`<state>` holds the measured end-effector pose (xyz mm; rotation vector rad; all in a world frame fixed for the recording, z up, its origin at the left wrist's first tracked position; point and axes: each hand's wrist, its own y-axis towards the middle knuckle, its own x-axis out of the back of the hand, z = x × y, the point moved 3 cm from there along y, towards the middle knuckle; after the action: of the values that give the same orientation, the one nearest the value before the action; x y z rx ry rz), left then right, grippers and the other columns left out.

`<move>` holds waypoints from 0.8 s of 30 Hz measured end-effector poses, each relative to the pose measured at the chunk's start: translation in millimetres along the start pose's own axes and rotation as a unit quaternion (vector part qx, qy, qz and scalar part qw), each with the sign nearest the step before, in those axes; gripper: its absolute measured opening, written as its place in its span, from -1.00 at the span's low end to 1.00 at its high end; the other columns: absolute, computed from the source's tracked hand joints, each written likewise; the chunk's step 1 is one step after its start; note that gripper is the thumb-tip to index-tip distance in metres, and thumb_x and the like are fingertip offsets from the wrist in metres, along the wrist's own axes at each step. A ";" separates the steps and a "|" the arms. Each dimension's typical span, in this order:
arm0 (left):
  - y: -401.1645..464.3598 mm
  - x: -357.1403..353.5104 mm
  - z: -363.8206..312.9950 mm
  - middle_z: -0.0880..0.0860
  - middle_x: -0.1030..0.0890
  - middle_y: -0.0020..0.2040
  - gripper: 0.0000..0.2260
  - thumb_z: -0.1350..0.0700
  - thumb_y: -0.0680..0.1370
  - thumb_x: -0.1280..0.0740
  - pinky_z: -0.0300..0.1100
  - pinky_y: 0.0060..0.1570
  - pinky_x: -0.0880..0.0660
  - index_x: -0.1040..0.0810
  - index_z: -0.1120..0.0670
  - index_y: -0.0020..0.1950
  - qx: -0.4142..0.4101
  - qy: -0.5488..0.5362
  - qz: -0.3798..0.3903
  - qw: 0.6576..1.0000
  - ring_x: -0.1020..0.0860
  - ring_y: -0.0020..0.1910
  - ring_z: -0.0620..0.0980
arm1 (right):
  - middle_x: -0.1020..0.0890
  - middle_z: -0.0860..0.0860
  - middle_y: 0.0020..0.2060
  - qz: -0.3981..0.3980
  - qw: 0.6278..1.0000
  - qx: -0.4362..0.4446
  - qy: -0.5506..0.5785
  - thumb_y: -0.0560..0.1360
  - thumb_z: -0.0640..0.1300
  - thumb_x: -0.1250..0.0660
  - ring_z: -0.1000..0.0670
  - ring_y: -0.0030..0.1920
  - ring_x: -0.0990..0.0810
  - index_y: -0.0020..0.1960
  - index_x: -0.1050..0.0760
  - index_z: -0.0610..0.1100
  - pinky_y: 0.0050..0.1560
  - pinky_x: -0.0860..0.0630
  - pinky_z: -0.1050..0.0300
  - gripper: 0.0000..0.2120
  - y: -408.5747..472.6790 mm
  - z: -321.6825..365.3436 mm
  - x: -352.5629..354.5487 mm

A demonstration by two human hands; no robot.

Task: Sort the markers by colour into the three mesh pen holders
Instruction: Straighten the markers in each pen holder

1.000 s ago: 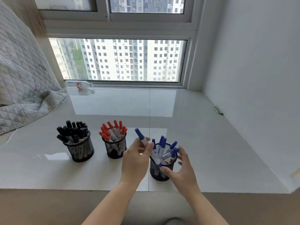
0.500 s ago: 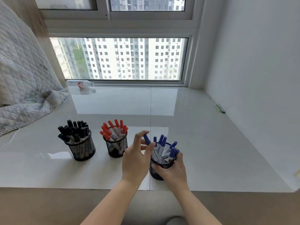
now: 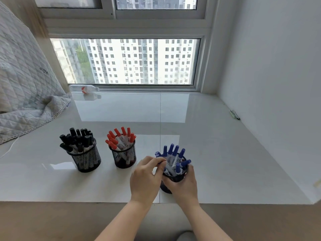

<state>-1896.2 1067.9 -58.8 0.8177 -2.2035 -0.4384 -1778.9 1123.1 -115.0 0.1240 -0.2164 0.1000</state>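
Blue markers (image 3: 171,154) stood caps-up in the rightmost mesh holder (image 3: 174,178), near the sill's front edge; black and red sets sat in their own holders to the left. Right hand (image 3: 184,186) wrapped the holder wall, left hand (image 3: 146,178) pinched one blue marker at the rim. Markers looked light, stiff and smooth-barrelled, so best gripped mid-barrel or at the cap.

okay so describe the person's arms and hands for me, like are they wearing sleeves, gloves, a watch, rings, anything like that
Both forearms are bare from the bottom edge of the head view up to the wrists: no sleeves show. The left hand and right hand wear no gloves. No watch, bracelet or ring is visible on either. Fingernails are too small to judge.
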 end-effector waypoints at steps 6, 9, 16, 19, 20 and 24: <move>-7.3 1.2 15.8 -0.14 -0.52 -0.05 -0.68 -0.11 0.48 -0.24 -0.23 -0.24 -0.55 -0.51 -0.10 0.20 0.012 -0.060 0.034 0.998 -0.56 -0.10 -0.22 | -0.54 0.24 -0.02 0.005 1.000 0.009 -0.018 0.16 0.09 -0.55 0.25 -0.05 -0.55 0.00 -0.29 0.24 -0.17 -0.45 0.38 -0.44 -1.0 -0.6 -2.3; -19.0 3.5 36.4 -0.19 -0.48 0.00 -0.62 -0.12 0.50 -0.24 -0.37 -0.20 -0.41 -0.35 -0.10 0.30 0.065 -0.022 0.052 0.996 -0.51 -0.05 -0.25 | -0.54 0.26 -0.05 0.016 0.999 0.003 -0.027 0.15 0.10 -0.55 0.27 -0.06 -0.55 -0.02 -0.29 0.22 -0.17 -0.44 0.37 -0.46 2.0 -1.4 -7.5; -22.4 21.7 84.9 -0.07 -0.35 0.38 -0.50 -0.25 0.53 -0.10 -0.07 0.28 -0.25 -0.24 -0.10 0.43 0.146 0.284 0.167 0.933 -0.26 0.37 -0.02 | -0.52 0.27 -0.14 0.052 0.996 -0.011 -0.076 0.13 0.11 -0.52 0.26 -0.12 -0.52 -0.02 -0.27 0.10 -0.20 -0.42 0.25 -0.44 28.4 7.6 -30.7; -25.1 24.1 99.1 0.00 -0.22 0.47 -0.41 -0.31 0.49 -0.11 0.07 0.35 -0.19 -0.14 -0.12 0.47 0.179 0.339 0.245 0.891 -0.12 0.46 0.06 | -0.53 0.23 -0.08 0.056 0.996 -0.014 -0.072 0.15 0.07 -0.52 0.14 -0.07 -0.55 0.00 -0.26 0.11 -0.14 -0.45 0.16 -0.44 40.9 11.7 -40.8; -26.3 23.8 101.8 0.00 -0.18 0.48 -0.39 -0.31 0.48 -0.11 0.12 0.36 -0.17 -0.13 -0.13 0.47 0.183 0.342 0.259 0.885 -0.08 0.47 0.07 | -0.53 0.22 -0.07 0.056 0.996 -0.014 -0.068 0.16 0.06 -0.52 0.13 -0.07 -0.55 0.01 -0.26 0.11 -0.13 -0.45 0.15 -0.44 44.5 12.6 -43.9; -27.1 23.9 105.5 -0.04 -0.12 0.51 -0.38 -0.34 0.46 -0.09 0.20 0.37 -0.12 -0.12 -0.14 0.47 0.184 0.355 0.273 0.875 -0.03 0.49 0.07 | -0.54 0.21 -0.07 0.054 0.997 -0.024 -0.053 0.18 0.03 -0.53 0.11 -0.08 -0.55 -0.03 -0.24 0.11 -0.14 -0.45 0.15 -0.46 57.9 14.5 -53.5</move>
<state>-1975.2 1038.1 -131.6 0.3970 -1.7022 0.5117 -1840.4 1173.8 -106.2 0.0704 -0.3313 0.1967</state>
